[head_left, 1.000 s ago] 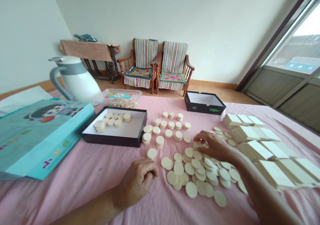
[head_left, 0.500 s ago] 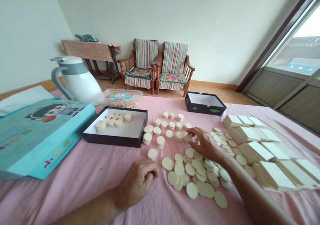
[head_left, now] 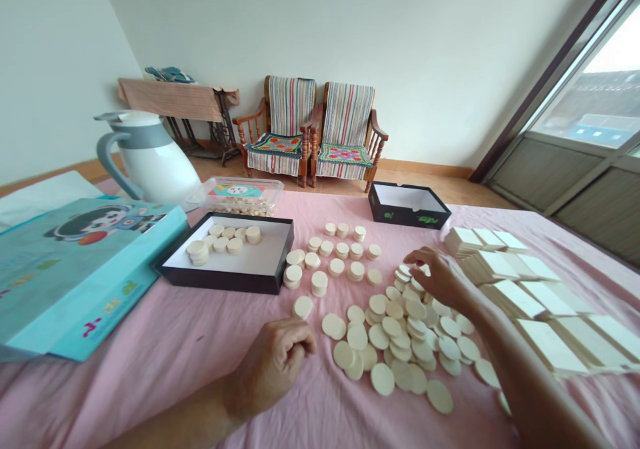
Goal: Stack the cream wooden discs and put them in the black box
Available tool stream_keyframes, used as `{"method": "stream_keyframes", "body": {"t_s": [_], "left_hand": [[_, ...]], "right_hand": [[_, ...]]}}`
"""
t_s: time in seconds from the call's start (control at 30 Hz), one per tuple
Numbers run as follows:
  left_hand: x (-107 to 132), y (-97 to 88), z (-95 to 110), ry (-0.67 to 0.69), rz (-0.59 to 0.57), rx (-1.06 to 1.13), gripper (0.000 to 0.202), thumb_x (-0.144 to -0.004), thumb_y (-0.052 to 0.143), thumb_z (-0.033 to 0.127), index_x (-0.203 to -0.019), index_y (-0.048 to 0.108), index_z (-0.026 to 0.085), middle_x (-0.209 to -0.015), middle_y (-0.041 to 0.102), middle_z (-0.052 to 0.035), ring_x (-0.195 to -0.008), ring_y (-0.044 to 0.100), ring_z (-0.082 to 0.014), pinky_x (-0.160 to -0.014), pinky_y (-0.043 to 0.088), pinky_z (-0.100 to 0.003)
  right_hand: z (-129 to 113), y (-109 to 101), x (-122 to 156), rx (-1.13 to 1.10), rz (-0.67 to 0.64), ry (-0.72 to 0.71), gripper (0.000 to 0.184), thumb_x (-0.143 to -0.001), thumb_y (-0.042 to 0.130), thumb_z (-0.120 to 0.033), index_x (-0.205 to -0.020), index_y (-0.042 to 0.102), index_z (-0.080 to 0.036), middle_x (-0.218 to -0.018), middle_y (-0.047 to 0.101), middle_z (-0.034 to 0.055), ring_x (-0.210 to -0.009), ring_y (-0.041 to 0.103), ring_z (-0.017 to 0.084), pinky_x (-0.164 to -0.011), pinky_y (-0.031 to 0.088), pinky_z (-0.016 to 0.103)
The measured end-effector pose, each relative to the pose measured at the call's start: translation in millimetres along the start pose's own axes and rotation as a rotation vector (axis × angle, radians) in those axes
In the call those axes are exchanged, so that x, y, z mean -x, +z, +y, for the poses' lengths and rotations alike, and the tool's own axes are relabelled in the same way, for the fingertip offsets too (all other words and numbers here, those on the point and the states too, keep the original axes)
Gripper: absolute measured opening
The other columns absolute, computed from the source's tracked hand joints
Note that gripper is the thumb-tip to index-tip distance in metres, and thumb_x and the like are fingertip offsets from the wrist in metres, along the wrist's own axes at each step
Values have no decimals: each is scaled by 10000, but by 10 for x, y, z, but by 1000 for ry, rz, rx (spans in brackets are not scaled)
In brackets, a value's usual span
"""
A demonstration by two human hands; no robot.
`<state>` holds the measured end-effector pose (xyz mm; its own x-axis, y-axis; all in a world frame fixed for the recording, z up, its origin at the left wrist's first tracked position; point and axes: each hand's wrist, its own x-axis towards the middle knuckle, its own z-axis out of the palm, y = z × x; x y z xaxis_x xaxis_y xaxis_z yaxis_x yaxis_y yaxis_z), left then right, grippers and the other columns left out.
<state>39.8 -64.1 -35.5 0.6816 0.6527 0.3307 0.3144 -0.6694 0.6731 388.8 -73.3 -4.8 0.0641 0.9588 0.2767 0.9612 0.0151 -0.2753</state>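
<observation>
My left hand rests on the pink cloth as a loose fist, with nothing showing in it. Just beyond it lies a lone round wooden disc. My right hand hovers at the far edge of a loose pile of pale wooden discs, its bent fingers apart near several of them. Part of the pile is hidden behind my right hand and forearm. Small stacks of discs stand in rough rows left of the right hand.
A black tray with stacked discs sits left, beside a turquoise box. Behind these are a clear plastic container and a white-grey jug. Another black tray stands at the back. Stacks of rectangular wooden pieces line the right.
My right hand has moved right, away from the nearest row of stacks to the upper edge of the disc pile. A disc it touched now lies uncovered at that row's end. My left hand stays put.
</observation>
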Motion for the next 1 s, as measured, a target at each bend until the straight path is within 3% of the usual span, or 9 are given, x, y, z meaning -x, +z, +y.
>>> {"method": "stream_keyframes", "body": {"t_s": [0.17, 0.3, 0.53, 0.8, 1.0], "left_hand": [[-1, -4, 6, -7, -2, -12, 279, -637, 350, -60, -635, 532, 152, -612, 579, 21, -595, 533, -86, -590, 370, -185], [2, -1, -5, -5, -8, -13, 281, -641, 351, -61, -641, 533, 153, -620, 584, 21, -598, 537, -87, -594, 373, -186], [0, -4, -5, -1, -10, -7, 278, -633, 351, -57, -638, 533, 153, -615, 583, 18, -594, 533, -90, -588, 373, -188], [-1, 2, -12, -9, -18, -14, 275, -637, 354, -54, -645, 534, 155, -616, 580, 20, -590, 530, -89, -588, 371, -191], [2, 10, -26, -3, -18, -13, 279, -632, 346, -49, -641, 536, 155, -618, 579, 20, -588, 532, -88, -584, 374, -190]], "right_hand": [[163, 143, 11, 121, -107, -25, 265, -784, 545, -232, -1018, 656, -176, -916, 668, 93, -859, 588, 228, -759, 418, 327], [167, 218, -9, 167, -150, 7, 251, -800, 505, -212, -996, 661, -195, -916, 674, 87, -875, 582, 234, -776, 401, 339], [15, 175, -15, 5, -26, -3, 290, -789, 479, -181, -1059, 585, -171, -938, 647, 73, -840, 596, 185, -743, 414, 288], [44, 174, 29, 229, -142, 11, 274, -830, 457, -206, -1034, 639, -233, -1000, 672, 76, -937, 565, 257, -784, 333, 382], [46, 218, -19, 185, -120, 83, 267, -784, 511, -232, -1025, 624, -208, -964, 671, 76, -901, 587, 242, -789, 341, 372]]}}
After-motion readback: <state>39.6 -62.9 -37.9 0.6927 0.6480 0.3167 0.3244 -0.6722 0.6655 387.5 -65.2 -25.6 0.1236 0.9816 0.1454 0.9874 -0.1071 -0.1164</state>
